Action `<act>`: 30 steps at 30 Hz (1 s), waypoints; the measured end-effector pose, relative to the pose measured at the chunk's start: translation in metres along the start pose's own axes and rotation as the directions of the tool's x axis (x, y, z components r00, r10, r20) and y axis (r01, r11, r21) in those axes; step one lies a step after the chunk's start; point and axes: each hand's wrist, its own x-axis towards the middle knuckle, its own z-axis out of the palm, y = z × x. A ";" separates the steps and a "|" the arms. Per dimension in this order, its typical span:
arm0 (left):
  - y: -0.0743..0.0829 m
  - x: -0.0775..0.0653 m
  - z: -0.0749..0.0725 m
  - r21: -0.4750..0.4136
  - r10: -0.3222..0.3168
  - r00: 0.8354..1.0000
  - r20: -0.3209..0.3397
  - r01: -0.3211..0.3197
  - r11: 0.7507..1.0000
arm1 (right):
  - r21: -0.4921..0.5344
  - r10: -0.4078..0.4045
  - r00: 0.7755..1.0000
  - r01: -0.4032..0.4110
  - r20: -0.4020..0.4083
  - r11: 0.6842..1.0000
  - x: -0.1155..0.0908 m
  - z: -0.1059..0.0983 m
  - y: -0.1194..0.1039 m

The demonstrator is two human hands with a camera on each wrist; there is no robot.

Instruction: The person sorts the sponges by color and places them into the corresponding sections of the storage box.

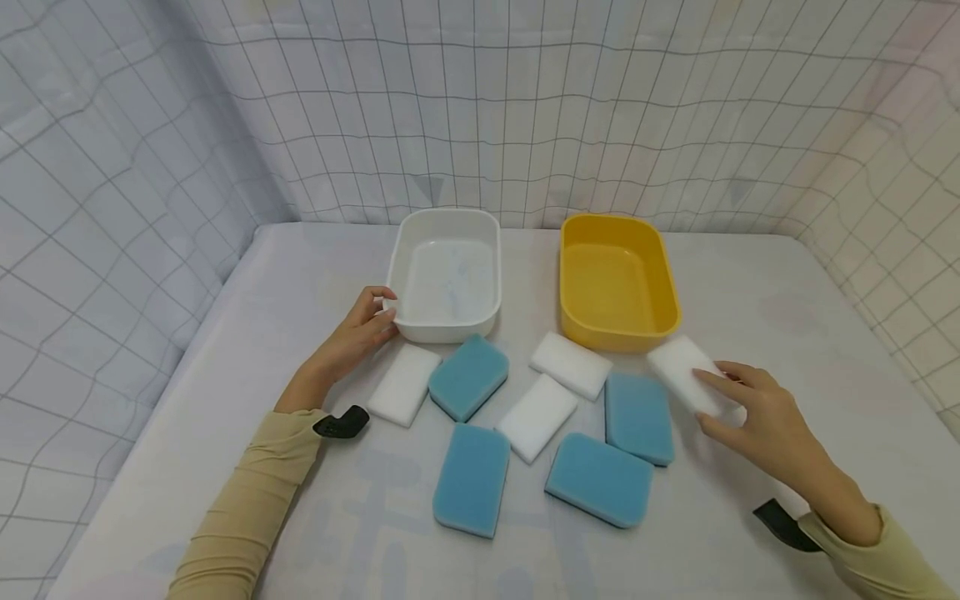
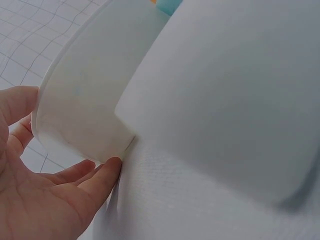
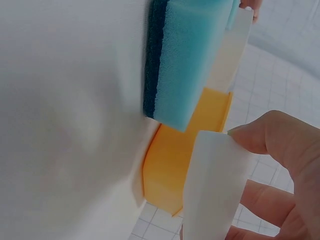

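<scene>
At the right, my right hand (image 1: 765,421) pinches a white melamine sponge (image 1: 678,367) by its near end. The sponge is lifted close to the near right corner of the yellow tub (image 1: 621,340). In the right wrist view, thumb and fingers take its opposite sides. My left hand (image 1: 356,337) holds the left side of the white tub (image 1: 447,332), its fingers curled at the rim and against the outer wall. Between the hands lie three white sponges, one of them (image 1: 406,385) nearest the left hand, and several blue sponges (image 1: 471,479) with dark undersides.
Both tubs stand side by side at the back of the white-covered table (image 1: 300,258), with a gap between them. Behind and beside the table hangs a grid-patterned curtain (image 1: 525,108). A blue sponge (image 1: 640,419) lies in front of the yellow tub.
</scene>
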 end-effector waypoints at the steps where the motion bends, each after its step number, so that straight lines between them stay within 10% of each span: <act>1: 0.000 0.000 0.000 -0.002 0.000 1.000 0.000 0.000 1.000 | 0.000 -0.002 1.000 0.002 0.001 1.000 0.000 0.000 -0.001; 30: -0.002 0.003 -0.005 -0.022 -0.013 1.000 0.003 0.013 1.000 | 0.058 -0.127 0.992 0.128 -0.007 0.990 0.033 -0.004 -0.040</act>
